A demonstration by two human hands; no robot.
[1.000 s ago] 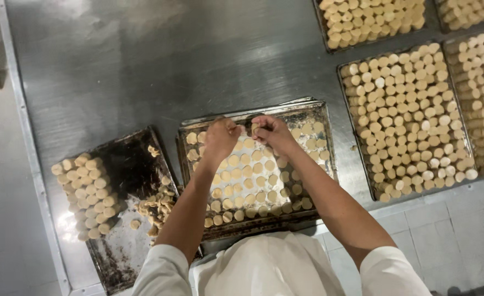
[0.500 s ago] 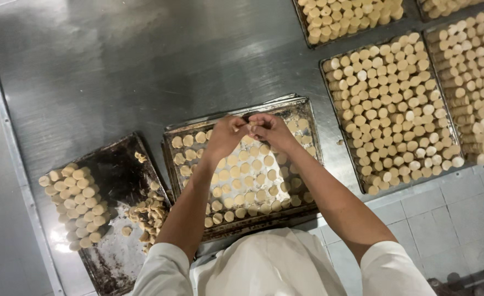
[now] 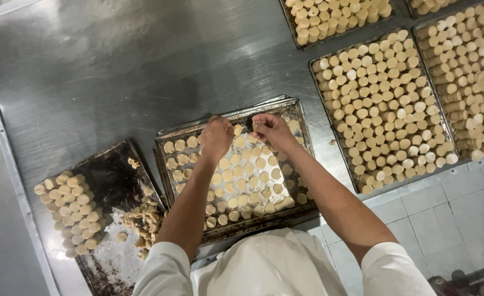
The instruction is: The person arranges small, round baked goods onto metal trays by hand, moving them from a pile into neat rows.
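Observation:
A worn metal baking tray lies in front of me on the steel table, with several pale round dough pieces set out in rows. My left hand and my right hand hover close together over the tray's far edge, fingers pinched, each seeming to hold a small dough piece, though the fingers hide it. To the left, a dark, blackened tray carries stacked dough rounds and a loose pile of them.
Full trays of stacked dough rounds sit to the right, far right and at the top. The steel table top spreads out beyond my hands. White floor tiles show at lower right.
The view has shifted slightly, so the trays sit lower and further left in the picture. Both hands stay pinched together over the far edge of the middle tray.

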